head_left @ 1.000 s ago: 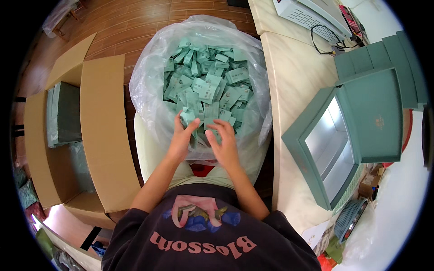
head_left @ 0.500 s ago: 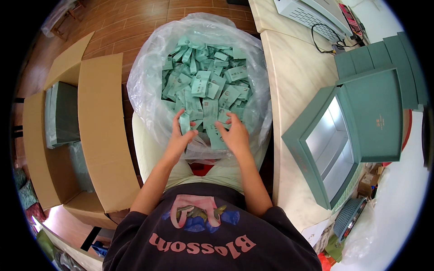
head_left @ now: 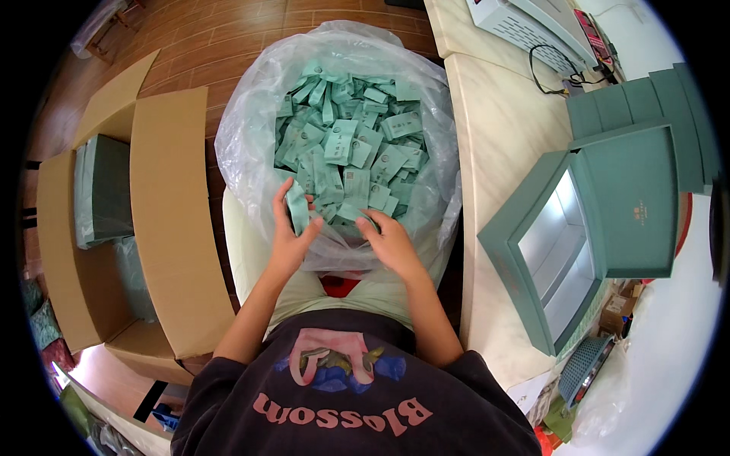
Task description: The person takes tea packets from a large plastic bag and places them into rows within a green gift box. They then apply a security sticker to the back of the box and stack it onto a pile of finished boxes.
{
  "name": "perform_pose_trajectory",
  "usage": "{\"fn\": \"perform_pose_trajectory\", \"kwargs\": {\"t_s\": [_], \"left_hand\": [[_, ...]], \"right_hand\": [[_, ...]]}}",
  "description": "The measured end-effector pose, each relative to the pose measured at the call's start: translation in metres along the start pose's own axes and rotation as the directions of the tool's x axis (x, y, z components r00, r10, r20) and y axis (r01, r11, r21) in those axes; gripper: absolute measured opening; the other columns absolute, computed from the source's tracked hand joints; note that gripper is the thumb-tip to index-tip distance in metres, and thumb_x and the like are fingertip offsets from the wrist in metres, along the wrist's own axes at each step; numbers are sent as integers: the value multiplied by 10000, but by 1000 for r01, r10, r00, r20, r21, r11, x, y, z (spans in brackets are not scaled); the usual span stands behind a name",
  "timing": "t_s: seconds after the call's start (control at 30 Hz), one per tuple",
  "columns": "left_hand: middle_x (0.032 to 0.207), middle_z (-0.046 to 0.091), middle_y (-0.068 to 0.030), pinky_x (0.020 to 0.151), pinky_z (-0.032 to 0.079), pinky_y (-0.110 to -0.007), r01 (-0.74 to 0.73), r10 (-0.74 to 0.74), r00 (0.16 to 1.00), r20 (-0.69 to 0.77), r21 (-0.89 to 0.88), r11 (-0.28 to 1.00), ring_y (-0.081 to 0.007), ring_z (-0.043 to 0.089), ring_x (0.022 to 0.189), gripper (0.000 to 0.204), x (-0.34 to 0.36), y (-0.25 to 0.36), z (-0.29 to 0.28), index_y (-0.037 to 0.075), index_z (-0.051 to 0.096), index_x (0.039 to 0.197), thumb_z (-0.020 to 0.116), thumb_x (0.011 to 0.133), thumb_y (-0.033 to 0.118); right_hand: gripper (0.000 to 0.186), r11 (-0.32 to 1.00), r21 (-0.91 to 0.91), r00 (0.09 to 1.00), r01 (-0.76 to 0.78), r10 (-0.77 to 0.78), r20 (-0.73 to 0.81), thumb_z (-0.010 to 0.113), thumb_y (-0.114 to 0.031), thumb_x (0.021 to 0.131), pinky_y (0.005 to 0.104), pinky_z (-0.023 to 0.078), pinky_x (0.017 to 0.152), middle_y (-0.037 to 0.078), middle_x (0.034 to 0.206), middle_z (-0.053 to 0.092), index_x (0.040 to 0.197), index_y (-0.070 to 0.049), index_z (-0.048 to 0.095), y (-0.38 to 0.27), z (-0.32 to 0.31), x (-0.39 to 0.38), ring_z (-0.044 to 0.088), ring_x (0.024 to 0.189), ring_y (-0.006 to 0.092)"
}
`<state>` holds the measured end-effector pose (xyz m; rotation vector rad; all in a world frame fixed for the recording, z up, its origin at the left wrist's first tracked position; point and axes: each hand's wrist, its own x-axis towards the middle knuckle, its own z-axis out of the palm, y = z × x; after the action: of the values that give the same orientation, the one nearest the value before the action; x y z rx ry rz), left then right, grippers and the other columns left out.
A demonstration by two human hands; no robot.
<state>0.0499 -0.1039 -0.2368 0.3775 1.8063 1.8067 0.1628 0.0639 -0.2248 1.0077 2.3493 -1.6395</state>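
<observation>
Many small flat green packets (head_left: 340,142) fill a large clear plastic bag (head_left: 245,137) in front of me. My left hand (head_left: 291,234), at the bag's near left side, holds one or more green packets (head_left: 297,207) on edge between thumb and fingers; how many I cannot tell. Just to the right, my right hand (head_left: 388,240) pinches another green packet (head_left: 351,213) by its right end, above the near part of the pile. That packet's left end points toward my left hand.
At left stands an open cardboard box (head_left: 176,228) with dark green boxes (head_left: 106,190) in plastic inside. On the marble-look counter (head_left: 490,114) at right lies an open green gift box (head_left: 525,251) with a pale lining, near several stacked green boxes (head_left: 635,99) and a white device (head_left: 525,38).
My right hand has closed on a packet from the near pile and lifted it slightly toward the left. The left hand has shifted a little left, still holding its packets.
</observation>
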Motion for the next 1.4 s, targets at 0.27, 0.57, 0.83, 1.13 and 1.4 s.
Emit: {"fn": "perform_pose_trajectory", "kwargs": {"t_s": [0.27, 0.57, 0.83, 1.13, 1.4], "left_hand": [[1264, 477, -179, 979, 381, -466, -651, 425, 749, 509, 447, 613, -367, 484, 1141, 1039, 1, 32, 19, 63, 276, 1431, 856, 607, 316], [1148, 497, -180, 878, 446, -435, -364, 143, 902, 407, 540, 759, -372, 543, 952, 967, 9, 23, 5, 105, 212, 1471, 798, 713, 240], [1151, 520, -121, 888, 445, -330, 86, -83, 995, -49, 59, 995, -204, 546, 1044, 822, 7, -19, -7, 105, 137, 1474, 679, 862, 186], [1225, 495, -124, 875, 481, -347, 432, -423, 899, 111, -377, 820, -203, 544, 1092, 793, 9, -2, -13, 96, 147, 1460, 665, 883, 263], [1379, 376, -131, 1050, 342, -374, 370, -313, 923, 225, -287, 884, -236, 374, 1289, 894, 9, -14, 14, 103, 132, 1477, 725, 831, 278]], "right_hand": [[441, 876, 416, 925, -242, 79, 373, 423, -385, 986, 317, 529, 676, 104, 1103, 653, 1210, -39, 578, -13, 2, -5, 644, 905, 218], [683, 772, 413, 863, -483, 341, 373, 294, -604, 959, 362, 547, 685, 134, 1009, 667, 1236, -27, 531, -31, 0, 26, 670, 804, 290], [699, 863, -465, 917, -198, -5, -398, 709, -403, 755, 444, 472, 880, 227, 1228, 498, 1269, 1, 462, 17, 45, 103, 511, 1113, 391], [402, 612, 784, 992, -100, 117, 35, 431, -218, 893, 313, 473, 844, 88, 1054, 653, 1199, 3, 570, 16, 11, 70, 609, 937, 183], [260, 947, 208, 914, 243, -152, -376, 452, -30, 897, 343, 441, 813, 137, 1028, 566, 1138, 2, 546, 10, 74, 41, 550, 924, 256]]}}
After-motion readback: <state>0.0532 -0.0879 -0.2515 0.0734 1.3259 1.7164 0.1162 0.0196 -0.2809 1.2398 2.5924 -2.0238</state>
